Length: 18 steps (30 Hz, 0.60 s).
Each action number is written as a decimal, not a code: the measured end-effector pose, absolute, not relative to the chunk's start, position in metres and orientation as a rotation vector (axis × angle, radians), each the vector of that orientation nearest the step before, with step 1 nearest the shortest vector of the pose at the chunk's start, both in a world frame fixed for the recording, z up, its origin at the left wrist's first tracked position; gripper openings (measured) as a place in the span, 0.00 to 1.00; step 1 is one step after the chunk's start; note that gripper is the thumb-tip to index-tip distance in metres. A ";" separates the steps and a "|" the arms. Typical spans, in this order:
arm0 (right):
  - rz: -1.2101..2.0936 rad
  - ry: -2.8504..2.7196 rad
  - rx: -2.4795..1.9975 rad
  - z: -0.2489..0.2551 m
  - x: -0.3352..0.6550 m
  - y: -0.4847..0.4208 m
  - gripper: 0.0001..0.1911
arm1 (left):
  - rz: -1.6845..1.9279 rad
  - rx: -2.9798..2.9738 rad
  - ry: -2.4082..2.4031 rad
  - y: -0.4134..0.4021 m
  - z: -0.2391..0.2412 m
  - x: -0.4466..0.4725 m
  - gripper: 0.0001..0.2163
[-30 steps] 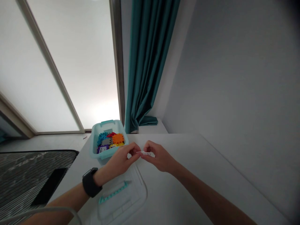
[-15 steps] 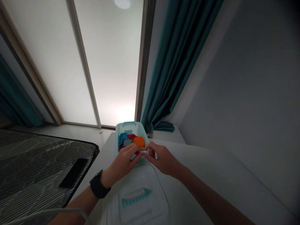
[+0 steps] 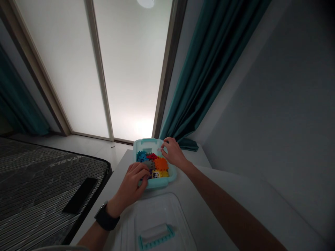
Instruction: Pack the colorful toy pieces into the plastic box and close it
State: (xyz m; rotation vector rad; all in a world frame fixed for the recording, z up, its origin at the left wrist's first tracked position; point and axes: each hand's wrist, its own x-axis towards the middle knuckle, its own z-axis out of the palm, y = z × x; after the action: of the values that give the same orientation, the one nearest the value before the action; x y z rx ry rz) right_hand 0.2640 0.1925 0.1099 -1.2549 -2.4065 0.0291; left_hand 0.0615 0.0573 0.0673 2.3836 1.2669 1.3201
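Observation:
A light teal plastic box (image 3: 157, 182) stands on the white table (image 3: 235, 195), filled with several coloured toy pieces (image 3: 160, 164) in orange, red, blue, yellow and grey. My left hand (image 3: 134, 181) rests with curled fingers on the box's near left rim. My right hand (image 3: 172, 151) reaches over the box's far right corner and pinches a small white piece (image 3: 159, 150). A black watch (image 3: 106, 219) sits on my left wrist.
The box's clear lid (image 3: 159, 226) with a teal handle lies on the table in front of me. A dark phone (image 3: 80, 199) lies on a striped mattress (image 3: 39, 188) to the left. A teal curtain (image 3: 209, 69) and frosted sliding doors (image 3: 117, 69) stand behind.
My hands have parted. The right hand carried the small white piece forward over the box's far corner, and the left hand dropped onto the box's near rim. The view shifted left.

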 end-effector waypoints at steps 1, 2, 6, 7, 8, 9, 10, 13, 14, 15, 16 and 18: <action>0.024 -2.412 -1.300 0.107 0.261 0.200 0.04 | 1.325 2.369 1.259 0.058 0.065 0.061 0.10; 0.024 -2.412 -1.327 0.104 0.257 0.207 0.04 | 1.334 2.354 1.255 0.058 0.063 0.061 0.11; 0.041 -2.394 -1.383 0.096 0.250 0.223 0.04 | 1.339 2.325 1.251 0.058 0.061 0.060 0.11; 0.048 -2.388 -1.390 0.094 0.249 0.226 0.04 | 1.328 2.325 1.250 0.058 0.061 0.060 0.12; 0.056 -2.382 -1.394 0.093 0.249 0.228 0.04 | 1.317 2.326 1.247 0.058 0.060 0.060 0.12; 0.065 -2.378 -1.392 0.092 0.250 0.229 0.04 | 1.312 2.326 1.244 0.058 0.060 0.060 0.12; 0.077 -2.376 -1.386 0.091 0.250 0.229 0.04 | 1.313 2.325 1.239 0.058 0.059 0.060 0.12; 0.126 -2.383 -1.338 0.091 0.254 0.225 0.05 | 1.336 2.318 1.233 0.058 0.058 0.059 0.12; 0.146 -2.387 -1.317 0.091 0.256 0.222 0.05 | 1.346 2.315 1.241 0.058 0.058 0.059 0.12; 0.166 -2.390 -1.296 0.092 0.258 0.218 0.06 | 1.354 2.312 1.252 0.058 0.058 0.059 0.12; 0.183 -2.395 -1.276 0.092 0.261 0.212 0.06 | 1.359 2.309 1.261 0.058 0.058 0.058 0.11; 0.232 -2.401 -1.230 0.091 0.268 0.200 0.08 | 1.355 2.301 1.253 0.058 0.060 0.056 0.11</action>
State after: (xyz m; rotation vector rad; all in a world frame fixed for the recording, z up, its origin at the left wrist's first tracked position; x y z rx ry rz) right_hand 0.2681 0.1998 0.0907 -1.2305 -2.4012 0.2322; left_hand 0.0562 0.0583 0.0597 2.3005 1.2527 1.3545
